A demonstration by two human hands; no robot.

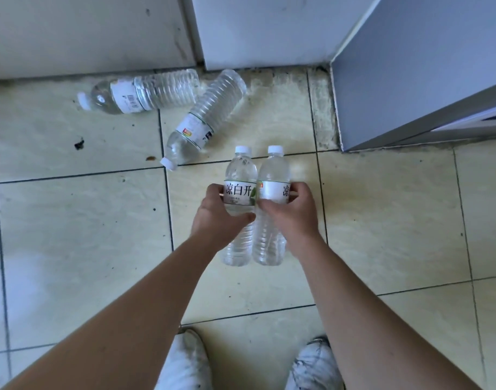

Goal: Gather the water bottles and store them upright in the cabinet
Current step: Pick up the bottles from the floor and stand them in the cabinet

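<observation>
Left hand (217, 212) grips one capped water bottle (239, 175), right hand (293, 209) grips a second bottle (272, 175); both touch side by side above the tiled floor (72, 220), look full of clear water. Two more bottles (145, 91) (207, 116) lie on their sides by the wall, near the grey cabinet (409, 66).

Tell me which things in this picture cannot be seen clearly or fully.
Head view only:
- Cabinet: cut off by the top and right edges; its inside is out of sight.
- Left hand and right hand cover the middles of the left held bottle and the right held bottle.
- Small print on the two floor bottles: too small to read.
</observation>
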